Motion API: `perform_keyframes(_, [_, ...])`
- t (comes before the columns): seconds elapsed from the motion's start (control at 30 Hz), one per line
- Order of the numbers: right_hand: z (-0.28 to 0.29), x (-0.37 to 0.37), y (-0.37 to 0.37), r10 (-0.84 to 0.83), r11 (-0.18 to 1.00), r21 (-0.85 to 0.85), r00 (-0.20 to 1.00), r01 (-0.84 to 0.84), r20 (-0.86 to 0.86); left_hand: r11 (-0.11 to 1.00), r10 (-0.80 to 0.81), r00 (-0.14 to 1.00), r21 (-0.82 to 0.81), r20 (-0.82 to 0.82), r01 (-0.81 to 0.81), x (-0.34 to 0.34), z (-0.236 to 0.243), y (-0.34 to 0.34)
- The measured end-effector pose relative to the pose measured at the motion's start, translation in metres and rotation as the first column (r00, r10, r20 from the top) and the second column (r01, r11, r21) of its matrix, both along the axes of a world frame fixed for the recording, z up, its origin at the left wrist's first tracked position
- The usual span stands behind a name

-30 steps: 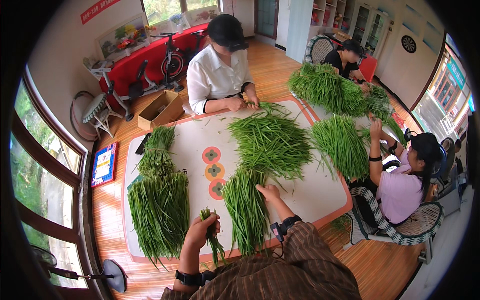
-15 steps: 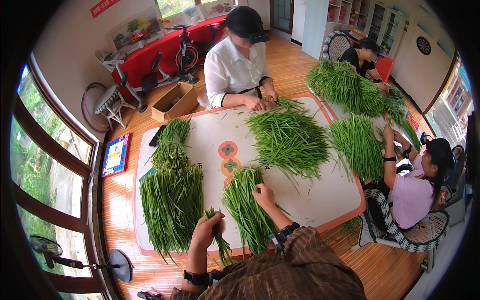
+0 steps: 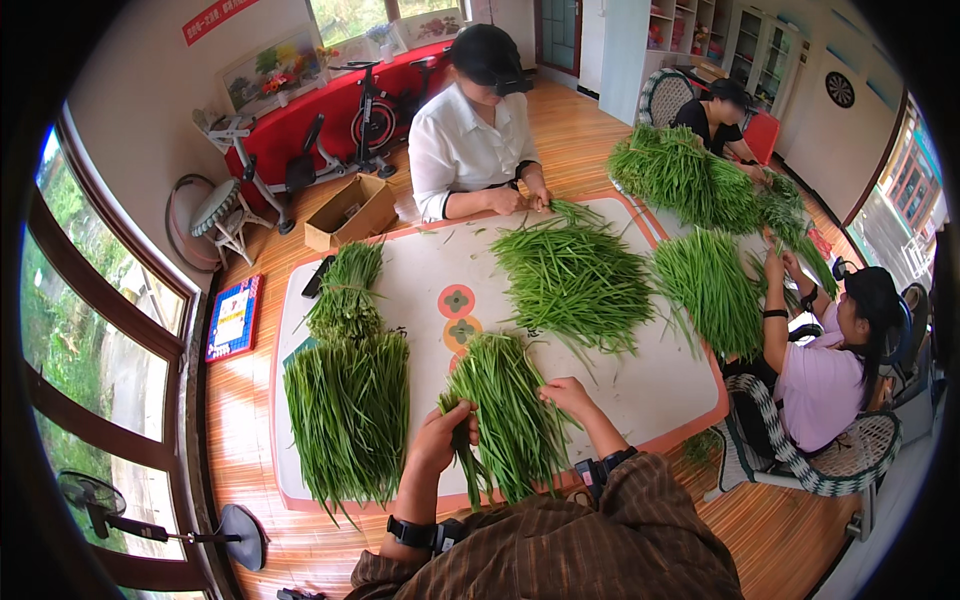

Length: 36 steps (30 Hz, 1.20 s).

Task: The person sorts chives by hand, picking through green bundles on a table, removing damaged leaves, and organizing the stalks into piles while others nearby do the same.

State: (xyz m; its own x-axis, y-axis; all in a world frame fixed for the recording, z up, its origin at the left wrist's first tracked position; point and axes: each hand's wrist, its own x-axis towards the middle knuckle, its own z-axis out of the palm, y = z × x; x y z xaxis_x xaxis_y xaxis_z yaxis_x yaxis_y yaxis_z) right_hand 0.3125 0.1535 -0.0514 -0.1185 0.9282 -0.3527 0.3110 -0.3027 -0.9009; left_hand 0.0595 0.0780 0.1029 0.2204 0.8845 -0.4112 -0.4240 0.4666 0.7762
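My left hand (image 3: 445, 438) is closed round a small bunch of garlic chives (image 3: 466, 462), whose leaves hang down toward the table's near edge. Just right of it lies a loose pile of garlic chives (image 3: 512, 415) in front of me. At that pile's right side my right hand (image 3: 568, 397) pinches with its fingertips at thin leaves; how many it grips is too small to tell. A larger heap of garlic chives (image 3: 347, 420) lies left of my left hand. Behind that heap is a tied bundle (image 3: 346, 288).
Across the white table (image 3: 430, 280), a person in white (image 3: 470, 140) handles chives by another heap (image 3: 575, 280). At the right, a person in pink (image 3: 825, 375) and one in black work by more heaps (image 3: 708, 290). A cardboard box (image 3: 350, 212) and a fan (image 3: 240, 535) stand on the floor.
My left hand has moved right with its bunch, up against the near pile. My right hand has shifted from the top of that pile to its right side.
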Motion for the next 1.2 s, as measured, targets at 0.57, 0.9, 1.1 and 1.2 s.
perform_keyframes(0.57, [0.097,-0.017,-0.02,0.128,0.984,-0.074,0.932,-0.162,-0.338,0.997,0.082,0.991,-0.007,0.109,-0.081,0.011,0.001,0.0])
perform_keyframes(0.9, [0.152,-0.068,-0.055,0.447,0.893,0.109,0.836,-0.436,-0.318,0.981,0.184,0.981,0.049,0.056,-0.186,0.025,0.016,-0.002])
perform_keyframes(1.1, [0.149,-0.07,-0.058,0.441,0.897,0.14,0.818,-0.42,-0.369,0.965,0.233,0.971,0.137,-0.061,-0.223,0.022,0.024,-0.007])
perform_keyframes(1.2, [0.155,-0.071,-0.061,0.468,0.884,0.17,0.836,-0.436,-0.286,0.969,0.212,0.972,0.152,-0.106,-0.195,0.02,0.022,-0.007])
